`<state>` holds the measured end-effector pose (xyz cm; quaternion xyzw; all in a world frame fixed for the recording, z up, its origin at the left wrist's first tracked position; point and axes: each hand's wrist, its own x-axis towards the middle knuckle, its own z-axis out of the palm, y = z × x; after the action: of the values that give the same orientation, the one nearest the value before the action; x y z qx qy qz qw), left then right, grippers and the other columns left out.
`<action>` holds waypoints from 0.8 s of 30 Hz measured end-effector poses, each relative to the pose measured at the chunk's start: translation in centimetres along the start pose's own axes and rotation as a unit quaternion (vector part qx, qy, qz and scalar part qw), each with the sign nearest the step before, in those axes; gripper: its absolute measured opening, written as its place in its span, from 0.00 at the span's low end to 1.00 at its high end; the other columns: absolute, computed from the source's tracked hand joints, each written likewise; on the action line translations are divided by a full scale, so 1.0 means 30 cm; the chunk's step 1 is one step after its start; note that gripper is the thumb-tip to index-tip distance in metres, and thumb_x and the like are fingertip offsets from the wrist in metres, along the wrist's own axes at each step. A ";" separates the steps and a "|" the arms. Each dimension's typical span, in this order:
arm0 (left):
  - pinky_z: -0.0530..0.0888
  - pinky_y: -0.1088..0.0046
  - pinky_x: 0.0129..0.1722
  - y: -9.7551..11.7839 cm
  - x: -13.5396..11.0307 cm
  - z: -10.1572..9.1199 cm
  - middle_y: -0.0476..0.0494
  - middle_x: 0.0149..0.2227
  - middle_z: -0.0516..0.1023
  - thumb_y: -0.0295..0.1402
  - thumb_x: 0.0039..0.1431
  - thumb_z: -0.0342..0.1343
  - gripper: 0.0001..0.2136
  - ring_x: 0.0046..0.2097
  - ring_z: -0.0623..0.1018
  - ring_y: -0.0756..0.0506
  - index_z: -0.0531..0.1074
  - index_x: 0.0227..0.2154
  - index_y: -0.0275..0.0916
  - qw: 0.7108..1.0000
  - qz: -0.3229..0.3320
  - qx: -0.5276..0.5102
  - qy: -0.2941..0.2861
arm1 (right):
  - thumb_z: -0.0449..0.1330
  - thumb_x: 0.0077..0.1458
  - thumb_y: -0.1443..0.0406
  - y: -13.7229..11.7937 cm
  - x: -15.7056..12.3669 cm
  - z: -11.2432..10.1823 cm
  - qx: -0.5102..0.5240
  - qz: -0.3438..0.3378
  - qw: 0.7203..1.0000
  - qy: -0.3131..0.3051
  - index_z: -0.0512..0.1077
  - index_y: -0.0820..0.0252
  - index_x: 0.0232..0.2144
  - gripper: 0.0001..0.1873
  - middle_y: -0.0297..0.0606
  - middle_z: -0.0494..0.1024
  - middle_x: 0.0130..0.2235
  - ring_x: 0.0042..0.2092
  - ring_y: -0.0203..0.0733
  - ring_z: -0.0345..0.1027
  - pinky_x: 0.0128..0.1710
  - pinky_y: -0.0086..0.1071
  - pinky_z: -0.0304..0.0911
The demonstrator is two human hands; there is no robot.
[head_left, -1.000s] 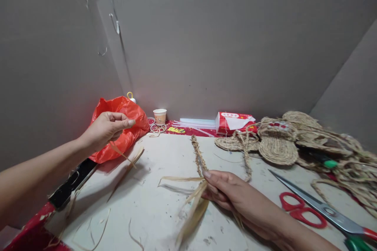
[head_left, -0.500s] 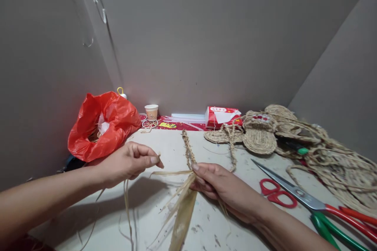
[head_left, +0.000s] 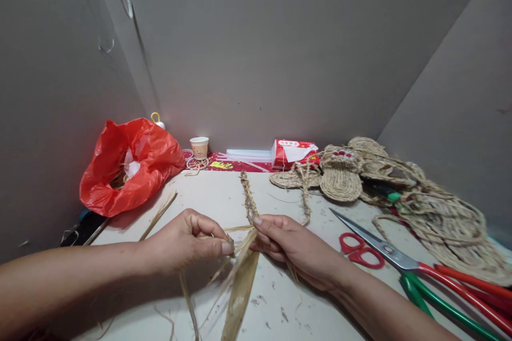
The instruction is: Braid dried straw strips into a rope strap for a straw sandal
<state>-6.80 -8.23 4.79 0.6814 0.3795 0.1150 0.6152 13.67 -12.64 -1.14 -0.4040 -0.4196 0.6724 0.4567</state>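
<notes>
A braided straw cord runs away from me across the white table. My right hand pinches its near end, where loose dry straw strips fan out toward me. My left hand is closed just to the left, thumb and fingers pinching a thin straw strand that meets the same bundle. The two hands nearly touch.
A red plastic bag lies at the left by the wall. A paper cup and a red tissue pack stand at the back. Woven straw pieces and cords fill the right. Red-handled scissors and long shears lie at the right.
My left hand came from the red bag down to the table's middle with a straw strand, and now meets the bundle in my right hand. The view has tilted down a little.
</notes>
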 end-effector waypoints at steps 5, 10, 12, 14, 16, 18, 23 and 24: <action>0.53 0.77 0.22 0.003 0.018 0.013 0.55 0.17 0.60 0.41 0.53 0.55 0.14 0.21 0.54 0.55 0.76 0.30 0.33 0.999 0.030 0.034 0.003 | 0.62 0.48 0.51 -0.003 0.002 0.003 0.006 0.001 1.000 0.009 0.60 0.60 0.18 0.22 0.23 0.55 0.18 0.19 0.28 0.44 0.38 0.30 0.60; 0.54 0.77 0.22 0.003 0.053 0.058 0.56 0.17 0.57 0.36 0.56 0.49 0.11 0.22 0.55 0.54 0.68 0.22 0.35 0.995 0.039 0.087 -0.031 | 0.60 0.50 0.51 -0.004 0.000 0.017 -0.008 -0.011 0.999 0.031 0.59 0.59 0.17 0.23 0.22 0.52 0.16 0.18 0.28 0.39 0.22 0.26 0.49; 0.54 0.77 0.22 0.005 0.073 0.089 0.55 0.18 0.55 0.32 0.55 0.47 0.11 0.22 0.55 0.54 0.65 0.20 0.36 0.989 0.072 0.127 -0.030 | 0.58 0.51 0.50 -0.002 0.000 0.022 -0.029 -0.023 0.999 0.040 0.61 0.60 0.18 0.22 0.22 0.52 0.15 0.18 0.28 0.37 0.19 0.27 0.39; 0.57 0.78 0.24 0.007 0.096 0.117 0.54 0.19 0.59 0.28 0.54 0.46 0.10 0.24 0.58 0.54 0.67 0.20 0.36 0.978 0.117 0.170 -0.019 | 0.56 0.52 0.50 0.003 0.001 0.026 -0.044 -0.038 0.997 0.049 0.60 0.60 0.18 0.23 0.22 0.51 0.15 0.19 0.29 0.37 0.19 0.28 0.35; 0.59 0.78 0.26 0.005 0.118 0.136 0.53 0.21 0.64 0.26 0.53 0.44 0.10 0.25 0.61 0.53 0.69 0.22 0.36 0.968 0.144 0.205 -0.005 | 0.56 0.52 0.50 0.009 0.004 0.029 -0.051 -0.054 0.995 0.061 0.57 0.58 0.17 0.23 0.23 0.50 0.16 0.19 0.29 0.38 0.19 0.28 0.36; 0.60 0.77 0.27 0.001 0.134 0.146 0.51 0.22 0.66 0.26 0.53 0.43 0.11 0.26 0.63 0.52 0.70 0.23 0.37 0.960 0.153 0.235 0.014 | 0.55 0.53 0.51 0.017 0.008 0.030 -0.075 -0.072 0.992 0.078 0.56 0.58 0.18 0.22 0.23 0.50 0.17 0.20 0.30 0.39 0.20 0.28 0.38; 0.61 0.77 0.28 -0.005 0.141 0.153 0.49 0.24 0.68 0.25 0.55 0.43 0.11 0.27 0.66 0.51 0.69 0.25 0.36 0.943 0.187 0.272 0.051 | 0.50 0.56 0.53 0.040 0.017 0.022 -0.155 -0.126 0.973 0.115 0.55 0.58 0.19 0.20 0.27 0.53 0.20 0.23 0.32 0.45 0.23 0.28 0.46; 0.62 0.77 0.30 -0.005 0.137 0.154 0.49 0.24 0.69 0.25 0.56 0.42 0.11 0.28 0.66 0.51 0.69 0.25 0.36 0.940 0.202 0.270 0.049 | 0.49 0.57 0.53 0.041 0.017 0.021 -0.167 -0.127 0.971 0.116 0.55 0.58 0.19 0.20 0.27 0.53 0.20 0.23 0.32 0.45 0.23 0.28 0.46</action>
<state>-1.15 -9.00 2.36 0.8776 0.2804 0.1637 0.3527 12.61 -12.55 -2.15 -0.4928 -0.5182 0.4779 0.5102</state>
